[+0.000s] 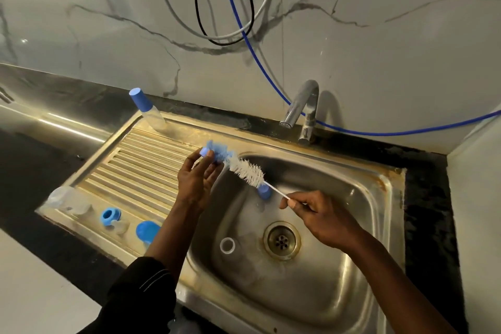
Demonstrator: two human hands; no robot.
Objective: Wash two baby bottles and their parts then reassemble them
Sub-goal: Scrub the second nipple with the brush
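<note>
My right hand (322, 214) pinches the thin white handle of a bottle brush (248, 171) with white bristles and a blue tip. My left hand (198, 179) holds that blue tip end, where a small blue part (204, 151) sits, above the drainboard's right edge. In the sink basin (339, 279) lie a clear bottle with a white-rimmed mouth (227, 245) and a blue cap (264, 192). On the drainboard (141, 171) rest a blue ring (109, 216), a blue cap (147, 230), a clear nipple (122, 226) and a clear bottle (61, 196).
A capped clear bottle with a blue lid (146, 108) stands at the drainboard's back corner. A chrome tap (303, 110) rises behind the basin, no water running. The drain (282, 240) is in the basin's middle. Cables and a blue hose (238, 22) hang on the marble wall.
</note>
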